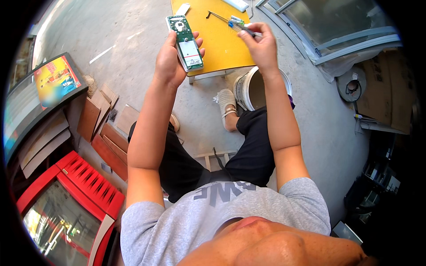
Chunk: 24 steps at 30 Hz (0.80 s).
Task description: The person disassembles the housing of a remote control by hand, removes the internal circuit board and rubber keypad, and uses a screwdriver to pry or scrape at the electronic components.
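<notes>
The left hand (172, 62) is gripping the board (181, 36) over the table (222, 52); the right hand (262, 46) is pinching a tool (251, 33) (its tip isn't showing clearly). Tool handling is seemingly underway; the next move is likely calling for steadiness.

I make out the circuit board (181, 37) as green, with a white rectangle crossed by one thin red line, and the slender tool (230, 24) as dark at its tip and blue farther along. The tabletop (224, 51) is a strong, even yellow; I see the bucket (241, 91) as white. The shirt (177, 221) is heathered grey with darker lettering, the trousers (255, 146) plain black, the shoe (227, 98) beige with a woven pattern. From my end, the floor (328, 128) looks pale grey, the boards (108, 155) reddish brown, the cardboard (381, 84) brown, the cabinet casing (91, 186) bright red, and the picture panel (55, 80) yellow with red and blue patches.
</notes>
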{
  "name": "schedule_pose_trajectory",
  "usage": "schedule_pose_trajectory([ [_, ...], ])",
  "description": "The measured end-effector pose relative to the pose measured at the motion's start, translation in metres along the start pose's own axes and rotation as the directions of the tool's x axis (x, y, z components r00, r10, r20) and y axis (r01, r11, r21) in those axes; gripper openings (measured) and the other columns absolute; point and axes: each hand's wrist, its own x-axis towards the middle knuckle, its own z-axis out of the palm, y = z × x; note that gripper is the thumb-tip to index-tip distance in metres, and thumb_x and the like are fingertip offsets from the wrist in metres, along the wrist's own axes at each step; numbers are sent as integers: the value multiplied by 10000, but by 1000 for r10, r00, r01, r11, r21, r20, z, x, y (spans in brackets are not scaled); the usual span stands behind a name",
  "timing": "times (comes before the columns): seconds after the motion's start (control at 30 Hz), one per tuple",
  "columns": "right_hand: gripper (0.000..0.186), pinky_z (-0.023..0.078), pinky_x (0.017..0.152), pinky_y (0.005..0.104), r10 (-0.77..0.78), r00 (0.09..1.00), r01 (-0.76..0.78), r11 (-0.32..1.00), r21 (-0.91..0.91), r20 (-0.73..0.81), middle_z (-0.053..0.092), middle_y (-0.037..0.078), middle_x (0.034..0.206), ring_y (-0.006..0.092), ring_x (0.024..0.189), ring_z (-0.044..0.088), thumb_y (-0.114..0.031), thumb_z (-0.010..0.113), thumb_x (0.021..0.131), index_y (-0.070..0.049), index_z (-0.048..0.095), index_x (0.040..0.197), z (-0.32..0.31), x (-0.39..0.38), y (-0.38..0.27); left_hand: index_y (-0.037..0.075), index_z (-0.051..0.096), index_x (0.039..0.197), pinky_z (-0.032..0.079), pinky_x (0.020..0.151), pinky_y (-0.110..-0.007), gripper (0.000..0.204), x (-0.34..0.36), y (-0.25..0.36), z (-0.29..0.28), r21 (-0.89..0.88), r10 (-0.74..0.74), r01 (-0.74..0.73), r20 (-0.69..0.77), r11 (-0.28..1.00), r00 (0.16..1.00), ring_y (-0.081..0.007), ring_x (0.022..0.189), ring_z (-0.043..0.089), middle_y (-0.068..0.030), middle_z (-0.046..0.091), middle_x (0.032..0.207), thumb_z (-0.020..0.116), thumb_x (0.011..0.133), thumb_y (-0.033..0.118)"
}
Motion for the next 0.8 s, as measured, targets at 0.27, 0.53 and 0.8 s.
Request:
schedule_pose_trajectory([
  [0.27,194,508,728,391,-71,970,204,762,-615,234,645,66,848,280,833,639,-170,735,765,-77,603,872,35,-19,-4,-7,370,1321,569,816,-435,478,7,4,-15,-134,-93,98,43,986,995,-265,1015,604,-171,544,1197,239,1058,369],
  [0.53,150,491,827,395,-140,977,208,812,-545,164,662,80,877,288,910,634,-170,723,779,-129,685,919,9,3,14,-29,402,1329,571,843,-449,478,10,8,-14,-154,-82,88,44,984,996,-295,1042,620,-190,557,1239,262,1063,342],
  [0.8,260,485,911,385,-134,982,187,705,-684,129,640,55,1137,250,1057,609,-120,717,788,-158,713,1045,-33,29,44,-42,399,1329,569,850,-454,488,15,9,-21,-180,-88,103,90,978,992,-305,1052,618,-201,548,1253,256,1063,342],
])
